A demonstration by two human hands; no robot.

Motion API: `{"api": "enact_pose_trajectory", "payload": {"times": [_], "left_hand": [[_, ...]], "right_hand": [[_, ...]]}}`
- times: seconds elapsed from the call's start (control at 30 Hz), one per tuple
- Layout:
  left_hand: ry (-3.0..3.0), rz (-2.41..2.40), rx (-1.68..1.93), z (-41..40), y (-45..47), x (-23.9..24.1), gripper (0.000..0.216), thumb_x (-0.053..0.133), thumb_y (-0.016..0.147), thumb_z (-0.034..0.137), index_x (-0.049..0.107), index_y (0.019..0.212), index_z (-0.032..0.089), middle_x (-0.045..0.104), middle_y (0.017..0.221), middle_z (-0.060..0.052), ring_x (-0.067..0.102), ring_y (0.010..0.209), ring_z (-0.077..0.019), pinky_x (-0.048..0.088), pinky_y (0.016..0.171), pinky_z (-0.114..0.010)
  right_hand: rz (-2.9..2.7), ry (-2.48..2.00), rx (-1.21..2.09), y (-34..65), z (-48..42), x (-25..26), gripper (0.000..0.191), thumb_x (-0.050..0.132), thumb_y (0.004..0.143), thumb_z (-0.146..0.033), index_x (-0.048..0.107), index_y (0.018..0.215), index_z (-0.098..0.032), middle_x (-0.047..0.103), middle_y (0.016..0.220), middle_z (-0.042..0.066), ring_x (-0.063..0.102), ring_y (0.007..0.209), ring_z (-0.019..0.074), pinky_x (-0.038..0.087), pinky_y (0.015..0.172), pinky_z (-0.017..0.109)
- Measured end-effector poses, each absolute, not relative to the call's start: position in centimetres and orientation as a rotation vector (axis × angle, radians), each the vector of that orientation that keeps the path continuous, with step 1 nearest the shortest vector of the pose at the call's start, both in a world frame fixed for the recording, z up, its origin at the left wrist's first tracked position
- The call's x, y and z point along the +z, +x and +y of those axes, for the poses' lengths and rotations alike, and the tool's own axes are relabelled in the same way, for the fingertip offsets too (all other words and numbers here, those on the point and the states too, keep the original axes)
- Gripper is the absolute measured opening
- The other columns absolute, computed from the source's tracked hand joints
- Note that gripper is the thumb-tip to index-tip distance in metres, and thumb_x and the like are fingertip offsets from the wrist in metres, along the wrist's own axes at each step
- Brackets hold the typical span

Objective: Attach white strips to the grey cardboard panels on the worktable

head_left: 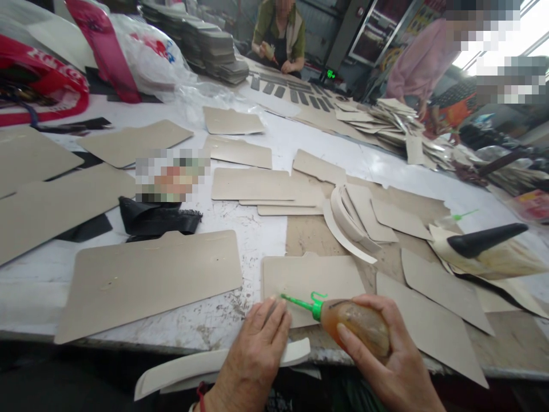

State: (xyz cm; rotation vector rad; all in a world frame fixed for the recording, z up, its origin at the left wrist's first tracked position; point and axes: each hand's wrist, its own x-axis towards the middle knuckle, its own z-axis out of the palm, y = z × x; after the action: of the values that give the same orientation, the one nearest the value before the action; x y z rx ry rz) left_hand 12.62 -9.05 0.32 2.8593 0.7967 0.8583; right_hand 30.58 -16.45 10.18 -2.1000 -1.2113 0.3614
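Observation:
My right hand point(377, 343) is wrapped round a glue bottle point(358, 326) with amber contents and a green nozzle. The bottle lies tilted, its nozzle tip close to the fingertips of my left hand point(257, 343). Those left fingers are bent and close together over the left edge of a beige panel point(326, 274) at the table's front; my left thumb is hidden. Below the table edge, a curved off-white strip point(184, 369) passes behind my left hand. More curved strips point(349, 217) lie bundled beyond the panel.
Beige panels point(158, 280) are spread left, ahead and right, some overlapping. Black scraps point(158, 217) lie at left. A black-handled tool point(489, 240) rests at right. Plastic bags point(137, 51) and a dark stack point(197, 43) stand behind. Two people point(281, 34) work at the far side.

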Motion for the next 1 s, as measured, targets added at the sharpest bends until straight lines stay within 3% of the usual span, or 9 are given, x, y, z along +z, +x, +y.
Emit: {"api": "enact_pose_trajectory", "payload": {"times": [0.23,0.4,0.63,0.8,1.0], "left_hand": [[2.915,0.743,0.871,-9.0,12.3,-0.6,0.036,0.030,0.094,0.014,0.060,0.114,0.014,0.063,0.118,-0.007,0.056,0.111,-0.0231,0.050,0.089,-0.037],[2.959,0.716,0.798,-9.1,12.1,-1.3,0.035,0.034,0.093,0.015,0.056,0.120,0.014,0.059,0.125,-0.007,0.049,0.119,-0.0254,0.047,0.094,-0.038],[2.897,0.776,0.930,-8.9,12.5,-0.4,0.037,0.028,0.095,0.015,0.061,0.112,0.016,0.064,0.116,-0.006,0.054,0.112,-0.0223,0.049,0.088,-0.036],[2.901,0.725,0.910,-9.0,12.4,-0.7,0.035,0.031,0.094,0.015,0.059,0.116,0.015,0.061,0.121,-0.005,0.050,0.117,-0.0223,0.045,0.092,-0.035],[2.665,0.847,1.005,-10.1,12.1,-1.5,0.040,0.027,0.089,0.006,0.058,0.114,0.013,0.060,0.121,-0.009,0.045,0.121,-0.0261,0.034,0.101,-0.041]], "right_hand": [[-0.940,-2.285,0.324,32.3,-18.9,11.0,0.036,0.057,0.075,-0.053,0.050,0.098,-0.027,0.056,0.097,-0.001,0.057,0.079,0.0167,0.046,0.071,0.025],[-1.077,-2.159,0.363,31.6,-17.9,10.0,0.029,0.057,0.079,-0.046,0.048,0.099,-0.026,0.056,0.094,0.000,0.056,0.075,0.0159,0.045,0.068,0.026],[-1.244,-2.060,0.284,31.4,-16.5,9.0,0.024,0.058,0.080,-0.040,0.051,0.097,-0.024,0.053,0.095,0.001,0.054,0.084,0.0186,0.043,0.074,0.030],[-0.965,-2.157,0.267,31.9,-16.8,10.3,0.037,0.060,0.076,-0.050,0.049,0.101,-0.025,0.054,0.097,0.002,0.056,0.080,0.0188,0.045,0.070,0.029],[-0.614,-2.337,0.162,34.9,-20.1,11.9,0.049,0.059,0.070,-0.060,0.050,0.103,-0.024,0.056,0.095,0.003,0.056,0.078,0.0210,0.045,0.069,0.031]]}}
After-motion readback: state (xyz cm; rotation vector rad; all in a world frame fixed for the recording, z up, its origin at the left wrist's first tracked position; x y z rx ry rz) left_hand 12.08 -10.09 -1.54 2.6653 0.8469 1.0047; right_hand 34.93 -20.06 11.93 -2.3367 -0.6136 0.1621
